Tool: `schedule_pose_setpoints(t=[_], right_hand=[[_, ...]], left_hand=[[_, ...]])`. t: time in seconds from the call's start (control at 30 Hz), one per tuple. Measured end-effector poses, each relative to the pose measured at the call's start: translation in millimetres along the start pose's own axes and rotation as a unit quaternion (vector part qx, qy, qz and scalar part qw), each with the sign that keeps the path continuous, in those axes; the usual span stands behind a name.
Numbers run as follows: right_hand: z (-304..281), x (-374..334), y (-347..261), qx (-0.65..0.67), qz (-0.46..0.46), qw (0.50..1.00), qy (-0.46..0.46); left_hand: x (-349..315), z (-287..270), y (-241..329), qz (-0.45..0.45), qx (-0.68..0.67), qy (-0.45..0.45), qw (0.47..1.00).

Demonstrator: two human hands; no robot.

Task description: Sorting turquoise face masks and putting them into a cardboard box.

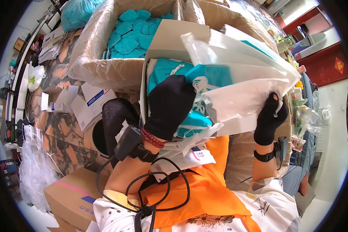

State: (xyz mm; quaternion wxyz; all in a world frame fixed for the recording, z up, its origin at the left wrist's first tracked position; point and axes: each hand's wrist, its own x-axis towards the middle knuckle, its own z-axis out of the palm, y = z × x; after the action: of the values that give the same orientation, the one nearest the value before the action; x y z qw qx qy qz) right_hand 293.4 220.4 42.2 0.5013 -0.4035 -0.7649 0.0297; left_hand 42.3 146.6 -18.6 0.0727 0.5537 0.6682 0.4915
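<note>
My left hand (171, 103), in a black glove, is closed on a teal face mask (214, 73) with white straps, over an open carton (176, 38) in front of me. At the right, my right hand (271, 119), also gloved, grips the edge of a translucent plastic bag (245, 96) with its fingers pressed together. The bag spreads over the carton's right part, its mouth beside the mask. More teal masks (162, 69) lie inside the carton, partly hidden by my left hand.
A large plastic-lined box (94, 73) of loose teal masks stands behind the carton. White printed packets (197, 156) lie across my lap. Flattened white boxes (89, 106) and a closed brown carton (71, 193) are at the left. A black cable (187, 189) loops over my apron.
</note>
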Motion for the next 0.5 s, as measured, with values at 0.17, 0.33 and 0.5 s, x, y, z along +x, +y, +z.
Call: schedule_pose_setpoints(t=[0.17, 0.33, 0.5], right_hand=[[-45, -17, 76, -0.477, -0.205, 0.855, -0.004], [-66, -8, 88, -0.116, -0.028, 0.988, -0.094], [-6, -48, 79, 0.384, 0.37, 0.83, -0.165]], left_hand=[[3, -28, -4, -0.076, -0.031, -0.026, 0.996], [0, -41, -18, -0.116, 0.104, -0.084, 0.984], [16, -29, 11, -0.081, -0.11, 0.051, 0.989]])
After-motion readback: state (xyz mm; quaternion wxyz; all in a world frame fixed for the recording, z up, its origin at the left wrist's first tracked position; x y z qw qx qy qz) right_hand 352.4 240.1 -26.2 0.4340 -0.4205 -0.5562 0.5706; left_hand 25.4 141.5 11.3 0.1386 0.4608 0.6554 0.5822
